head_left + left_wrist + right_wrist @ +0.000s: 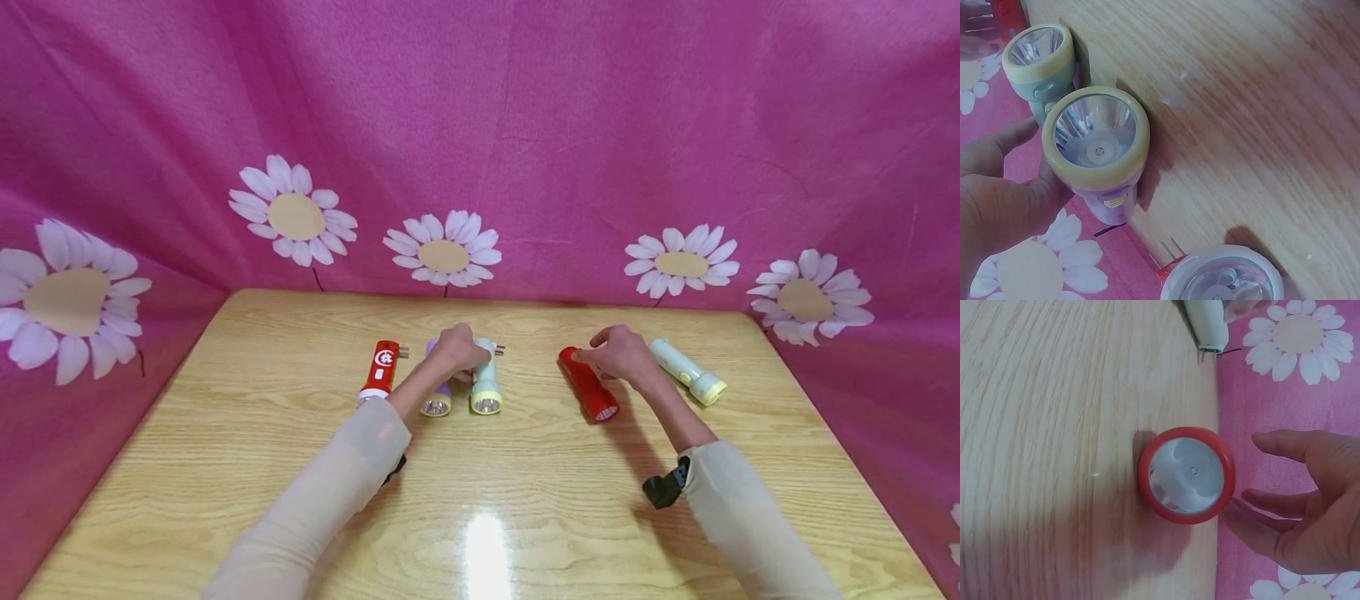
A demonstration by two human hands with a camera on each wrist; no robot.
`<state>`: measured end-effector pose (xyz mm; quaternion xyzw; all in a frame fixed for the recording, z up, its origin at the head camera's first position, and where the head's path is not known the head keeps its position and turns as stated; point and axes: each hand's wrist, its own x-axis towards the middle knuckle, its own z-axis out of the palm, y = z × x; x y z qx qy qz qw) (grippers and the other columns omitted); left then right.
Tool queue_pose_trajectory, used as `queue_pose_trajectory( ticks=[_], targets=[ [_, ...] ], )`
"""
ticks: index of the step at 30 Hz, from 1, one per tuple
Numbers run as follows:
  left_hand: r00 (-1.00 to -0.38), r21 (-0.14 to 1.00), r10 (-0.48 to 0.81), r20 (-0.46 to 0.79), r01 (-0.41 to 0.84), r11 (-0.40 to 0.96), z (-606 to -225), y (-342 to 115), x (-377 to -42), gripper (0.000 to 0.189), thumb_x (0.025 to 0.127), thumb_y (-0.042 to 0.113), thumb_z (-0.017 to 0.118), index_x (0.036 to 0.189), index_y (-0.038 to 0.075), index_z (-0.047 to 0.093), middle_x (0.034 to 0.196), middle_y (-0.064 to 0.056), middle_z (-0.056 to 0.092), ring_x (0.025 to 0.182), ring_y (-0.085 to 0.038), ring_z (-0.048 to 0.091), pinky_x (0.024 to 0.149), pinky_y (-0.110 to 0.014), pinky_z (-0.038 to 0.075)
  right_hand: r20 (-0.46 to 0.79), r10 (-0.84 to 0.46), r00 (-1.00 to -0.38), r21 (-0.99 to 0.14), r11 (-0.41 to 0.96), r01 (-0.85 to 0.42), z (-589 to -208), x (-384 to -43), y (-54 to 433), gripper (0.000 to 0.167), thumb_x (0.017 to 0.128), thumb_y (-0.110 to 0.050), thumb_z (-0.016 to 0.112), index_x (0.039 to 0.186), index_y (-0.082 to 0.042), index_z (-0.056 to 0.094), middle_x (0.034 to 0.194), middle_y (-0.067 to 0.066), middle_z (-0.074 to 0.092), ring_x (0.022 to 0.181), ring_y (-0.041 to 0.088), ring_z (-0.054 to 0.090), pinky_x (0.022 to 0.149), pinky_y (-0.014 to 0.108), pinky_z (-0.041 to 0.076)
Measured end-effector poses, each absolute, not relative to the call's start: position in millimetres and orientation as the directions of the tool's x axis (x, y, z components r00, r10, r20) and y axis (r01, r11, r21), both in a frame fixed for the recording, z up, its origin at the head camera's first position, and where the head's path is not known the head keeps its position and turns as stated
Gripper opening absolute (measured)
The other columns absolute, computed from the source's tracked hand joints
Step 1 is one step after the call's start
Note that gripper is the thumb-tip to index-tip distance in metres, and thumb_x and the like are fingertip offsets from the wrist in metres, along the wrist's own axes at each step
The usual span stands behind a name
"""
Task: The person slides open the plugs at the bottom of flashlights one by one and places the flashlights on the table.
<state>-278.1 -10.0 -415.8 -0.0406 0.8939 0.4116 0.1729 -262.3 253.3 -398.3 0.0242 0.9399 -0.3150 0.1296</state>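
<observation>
My left hand [457, 350] pinches the body of a mint-green flashlight [486, 387], its index finger lying across the barrel. A purple flashlight [437, 400] lies close on that hand's left side and hides the thumb tip in the left wrist view. Both have pale yellow lens rims facing me; metal prongs stick out of the mint one's right side. My right hand [621, 354] is at the tail of a red flashlight [588, 387], fingers spread apart. In the right wrist view, the red rim and lens [1187, 475] face the camera, with the fingertips beside them.
At the left of the row lies a red flashlight with a white emblem [384, 367], prongs out to its right. Another mint-green flashlight [686, 371] lies slanted right of my right hand. The wooden table [562, 500] meets a pink flowered cloth [562, 150] behind and at the sides.
</observation>
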Motion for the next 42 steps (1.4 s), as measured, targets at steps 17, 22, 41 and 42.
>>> queue_pose_trajectory(
  ticks=[17, 22, 41, 42],
  targets=[
    [-0.933, 0.729, 0.072, -0.353, -0.226, 0.646, -413, -10, -276, 0.021, 0.092, 0.007, 0.067, 0.098, -0.004, 0.050, 0.091, -0.016, 0.054, 0.068, -0.024, 0.062, 0.061, -0.031, 0.061, -0.299, -0.058, -0.952, -0.514, 0.851, 0.109, -413, -266, 253, 0.063, 0.085, -0.035, 0.078, 0.124, 0.010, 0.057, 0.104, 0.017, 0.062, 0.081, 0.021, 0.060, 0.066, 0.029, 0.054],
    [-0.936, 0.729, 0.069, -0.344, -0.220, 0.648, -413, -10, -276, 0.021, 0.092, 0.007, 0.068, 0.095, -0.003, 0.050, 0.089, -0.016, 0.054, 0.065, -0.024, 0.062, 0.060, -0.031, 0.060, -0.318, -0.060, -0.946, -0.505, 0.855, 0.115, -416, -266, 253, 0.060, 0.085, -0.036, 0.078, 0.120, 0.008, 0.059, 0.099, 0.016, 0.063, 0.078, 0.021, 0.060, 0.063, 0.029, 0.053],
    [-0.935, 0.726, 0.062, -0.348, -0.227, 0.649, -416, -11, -276, 0.023, 0.092, 0.008, 0.068, 0.101, -0.006, 0.053, 0.094, -0.019, 0.057, 0.066, -0.026, 0.066, 0.060, -0.030, 0.060, -0.289, -0.078, -0.954, -0.526, 0.846, 0.090, -420, -266, 253, 0.047, 0.085, -0.031, 0.078, 0.110, 0.006, 0.063, 0.091, 0.012, 0.063, 0.076, 0.022, 0.058, 0.062, 0.029, 0.051],
    [-0.935, 0.723, 0.061, -0.350, -0.228, 0.652, -416, -11, -277, 0.023, 0.092, 0.009, 0.068, 0.101, -0.006, 0.053, 0.094, -0.018, 0.057, 0.066, -0.026, 0.066, 0.060, -0.030, 0.060, -0.289, -0.080, -0.954, -0.527, 0.845, 0.089, -421, -267, 253, 0.047, 0.085, -0.031, 0.078, 0.110, 0.006, 0.063, 0.090, 0.012, 0.063, 0.076, 0.022, 0.058, 0.062, 0.029, 0.051]
  ],
)
